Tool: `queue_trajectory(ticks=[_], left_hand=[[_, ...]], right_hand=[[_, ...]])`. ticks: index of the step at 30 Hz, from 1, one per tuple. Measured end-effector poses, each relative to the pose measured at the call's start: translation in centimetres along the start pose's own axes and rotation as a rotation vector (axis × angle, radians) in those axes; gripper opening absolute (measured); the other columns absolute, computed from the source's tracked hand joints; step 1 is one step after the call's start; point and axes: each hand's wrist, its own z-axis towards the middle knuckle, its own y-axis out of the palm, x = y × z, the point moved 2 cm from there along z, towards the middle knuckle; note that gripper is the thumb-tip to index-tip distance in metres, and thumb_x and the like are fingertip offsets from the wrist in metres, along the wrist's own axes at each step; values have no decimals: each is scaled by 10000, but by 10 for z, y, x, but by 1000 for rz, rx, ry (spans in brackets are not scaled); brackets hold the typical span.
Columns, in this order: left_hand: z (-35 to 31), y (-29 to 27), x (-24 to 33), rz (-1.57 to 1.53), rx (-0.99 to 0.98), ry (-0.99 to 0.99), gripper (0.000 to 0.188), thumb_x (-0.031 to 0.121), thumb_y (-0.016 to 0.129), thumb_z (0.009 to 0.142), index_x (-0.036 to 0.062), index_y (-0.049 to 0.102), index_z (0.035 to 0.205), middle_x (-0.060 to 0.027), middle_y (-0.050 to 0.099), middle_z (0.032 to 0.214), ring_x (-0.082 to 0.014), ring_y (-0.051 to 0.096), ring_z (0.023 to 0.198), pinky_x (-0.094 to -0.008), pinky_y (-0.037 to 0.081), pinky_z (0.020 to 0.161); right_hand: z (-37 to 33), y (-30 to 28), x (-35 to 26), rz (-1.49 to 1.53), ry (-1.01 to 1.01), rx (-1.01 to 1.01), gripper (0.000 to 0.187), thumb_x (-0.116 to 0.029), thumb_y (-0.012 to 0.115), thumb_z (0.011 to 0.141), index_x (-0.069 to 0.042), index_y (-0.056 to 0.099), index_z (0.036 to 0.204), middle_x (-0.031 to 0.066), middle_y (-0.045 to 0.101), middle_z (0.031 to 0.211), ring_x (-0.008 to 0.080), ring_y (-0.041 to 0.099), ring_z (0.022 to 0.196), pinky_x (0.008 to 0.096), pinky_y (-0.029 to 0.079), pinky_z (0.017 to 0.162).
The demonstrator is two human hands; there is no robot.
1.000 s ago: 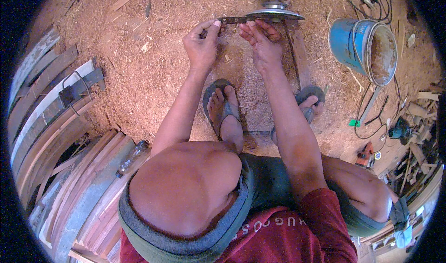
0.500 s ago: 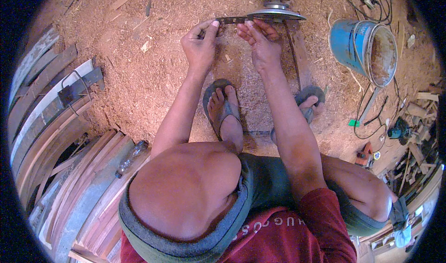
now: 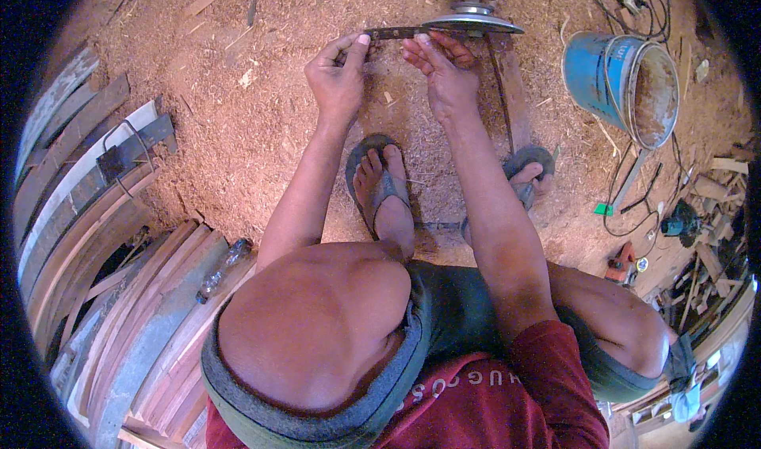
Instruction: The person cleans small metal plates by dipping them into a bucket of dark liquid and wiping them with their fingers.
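Dark metal strip [image 3: 394, 33], narrow and pierced with holes, is held level between two bare hands at the top of the view, in front of the person's feet. Left hand [image 3: 337, 72]: thumb and forefinger pinch the strip's left end, other fingers curled. Right hand [image 3: 452, 76]: thumb and fingertips pinch the strip near its right end, remaining fingers loosely spread. Those fingers and the rim of a round metal disc [image 3: 476, 23] obscure the right end; contact between strip and disc cannot be told.

Disc sits on a machine spindle [image 3: 469, 7]. Below it a board [image 3: 513, 108] runs toward the right sandal [image 3: 527, 160]; the left sandal [image 3: 380, 141] is nearer the middle. Floor [image 3: 261, 148] is covered with shavings.

Right side: blue bucket [image 3: 590, 72], dirty inside, mouth facing lower right; black cords [image 3: 659, 21] above it; a teal power tool [image 3: 675, 225] and an orange tool [image 3: 621, 267] lower down, near wood scraps [image 3: 716, 263].

Left side: stacked curved planks [image 3: 158, 346], a clear plastic bottle [image 3: 223, 271] resting on them.
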Motion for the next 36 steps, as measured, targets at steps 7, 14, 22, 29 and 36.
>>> queue_trajectory(ticks=[7,14,22,29,36], left_hand=[[-9,-47,-9,28,108,-63,194,103,626,899,-46,655,1018,-97,681,921,-137,631,801,-268,513,716],[-9,-82,69,-543,261,16,358,80,551,939,-37,462,1266,-192,576,1194,-232,627,954,-360,541,818],[32,-74,232,-482,73,432,312,57,574,924,-39,513,1214,-188,635,1098,-213,639,946,-349,551,810],[29,23,341,-163,-359,314,243,236,715,842,8,663,908,-61,665,840,-142,625,753,-265,510,676],[-20,122,366,107,-676,423,366,264,714,836,0,644,1080,-53,655,947,-101,592,808,-254,488,719]], right_hand=[[-8,60,7,-338,46,-260,186,-45,670,849,31,625,1013,146,680,956,219,684,847,318,567,779],[-63,119,-20,-561,-405,-599,119,27,659,821,49,654,938,139,677,1025,176,661,918,288,541,831],[-72,207,-190,-729,-948,-931,168,-12,707,768,-8,658,929,97,691,966,200,672,901,305,557,767],[-77,208,-355,-480,-333,-594,246,-225,558,950,-9,600,1061,51,645,939,116,602,852,281,503,712],[-54,47,-424,-848,-660,-350,235,-239,605,919,-28,611,1024,57,647,857,117,632,793,281,528,755]])
